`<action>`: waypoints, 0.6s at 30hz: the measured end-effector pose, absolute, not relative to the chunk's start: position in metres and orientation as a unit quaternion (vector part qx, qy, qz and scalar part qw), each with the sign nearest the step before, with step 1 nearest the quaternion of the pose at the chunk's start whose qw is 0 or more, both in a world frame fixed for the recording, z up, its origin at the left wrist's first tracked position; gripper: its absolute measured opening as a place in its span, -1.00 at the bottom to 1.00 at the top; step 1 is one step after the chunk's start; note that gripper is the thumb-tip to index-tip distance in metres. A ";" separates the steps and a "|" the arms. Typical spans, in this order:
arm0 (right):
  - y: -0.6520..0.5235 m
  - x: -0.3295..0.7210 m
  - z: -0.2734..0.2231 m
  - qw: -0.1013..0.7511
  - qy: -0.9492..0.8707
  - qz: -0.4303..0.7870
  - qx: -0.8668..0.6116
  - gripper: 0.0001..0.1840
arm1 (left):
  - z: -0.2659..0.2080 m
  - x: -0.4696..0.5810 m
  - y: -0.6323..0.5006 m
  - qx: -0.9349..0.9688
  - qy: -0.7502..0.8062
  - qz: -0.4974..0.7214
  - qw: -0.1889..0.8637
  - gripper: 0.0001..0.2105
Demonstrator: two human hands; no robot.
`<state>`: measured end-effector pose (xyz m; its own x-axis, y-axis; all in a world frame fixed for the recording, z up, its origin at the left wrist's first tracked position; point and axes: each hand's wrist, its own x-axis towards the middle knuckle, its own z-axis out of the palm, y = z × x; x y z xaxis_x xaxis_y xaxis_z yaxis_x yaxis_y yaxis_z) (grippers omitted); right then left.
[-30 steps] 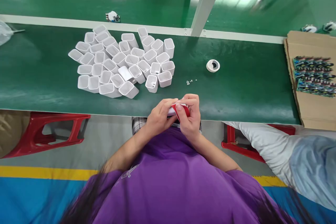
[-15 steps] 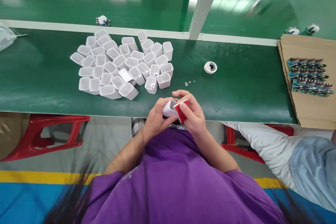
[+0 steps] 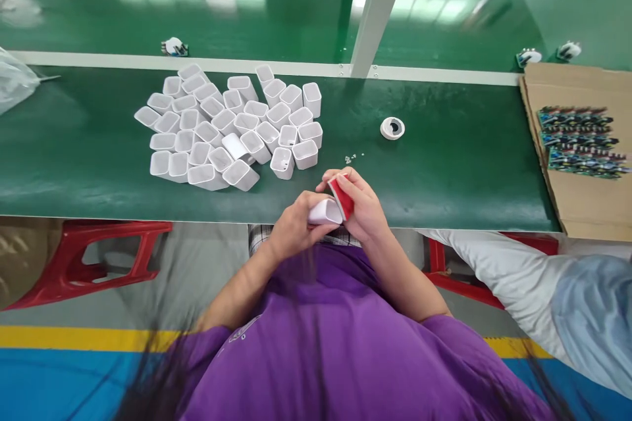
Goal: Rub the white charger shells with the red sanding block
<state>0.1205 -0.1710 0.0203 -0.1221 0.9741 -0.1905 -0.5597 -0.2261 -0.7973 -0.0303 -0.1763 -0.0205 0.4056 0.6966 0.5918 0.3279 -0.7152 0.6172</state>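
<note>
A white plastic housing (image 3: 324, 212) lies in the closed fingers of my left hand (image 3: 292, 223), its open end turned to the right. My right hand (image 3: 364, 206) pinches a flat red piece with a pale edge (image 3: 344, 196) at the mouth of that housing. Whether the two touch is hard to tell. On the green bench ahead, to the left, several similar white housings (image 3: 224, 122) stand close together, mostly with their openings up. Small pale crumbs (image 3: 349, 159) lie just beyond my right hand.
A white ring-shaped roll (image 3: 393, 128) sits on the green bench (image 3: 444, 164). At the right, cardboard (image 3: 587, 204) carries rows of circuit boards (image 3: 585, 161). A pale metal post (image 3: 378, 20) rises behind. Red stools (image 3: 99, 263) stand below, and a person's leg (image 3: 498, 270) is at the right.
My right hand has turned the red piece more upright against the housing's mouth. The housing has tipped, so its white side shows more. The whole view has shifted slightly.
</note>
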 end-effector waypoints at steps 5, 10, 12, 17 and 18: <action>-0.178 0.119 0.020 0.553 -0.402 0.637 -0.356 -0.72 | -0.022 -0.027 -0.176 0.814 0.311 0.451 0.193 -0.59; -0.166 0.112 0.014 0.573 -0.312 0.664 -0.365 -0.67 | -0.020 -0.028 -0.177 0.815 0.298 0.456 0.198 -0.64; -0.166 0.115 0.014 0.550 -0.307 0.707 -0.321 -0.64 | -0.020 -0.030 -0.176 0.796 0.319 0.469 0.212 -0.60; -0.175 0.115 0.014 0.585 -0.382 0.618 -0.362 -0.75 | -0.024 -0.026 -0.176 0.814 0.322 0.455 0.163 -0.59; -0.174 0.114 0.015 0.594 -0.367 0.607 -0.380 -0.77 | -0.024 -0.025 -0.176 0.823 0.309 0.452 0.148 -0.60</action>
